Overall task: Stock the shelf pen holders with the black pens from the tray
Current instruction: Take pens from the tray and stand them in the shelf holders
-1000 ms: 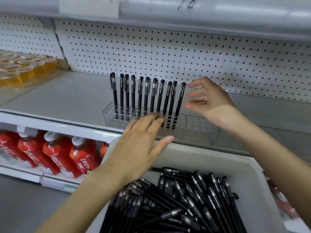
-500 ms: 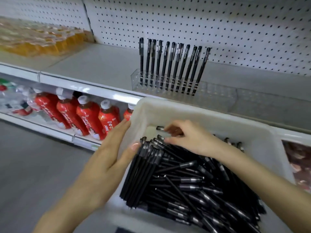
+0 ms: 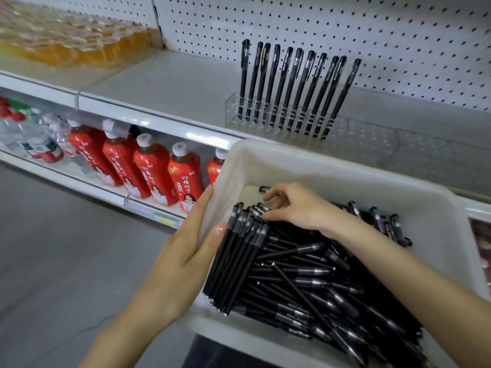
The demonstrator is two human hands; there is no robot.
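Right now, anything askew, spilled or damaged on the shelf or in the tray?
Only in the clear holder: the leftmost pen stands upright, those further right lean more, the rightmost pen most. The loose pens in the tray lie jumbled, none spilled over its rim. No damage visible.

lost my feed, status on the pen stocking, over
Left hand holds tray rim. Right hand pinching a pen in the tray. Pen holder right part unfilled, nothing in the way.

Pens (image 3: 292, 274) are black, tray (image 3: 332, 166) white, bottles (image 3: 183, 179) red, pegboard (image 3: 385, 30) white with dark dots.
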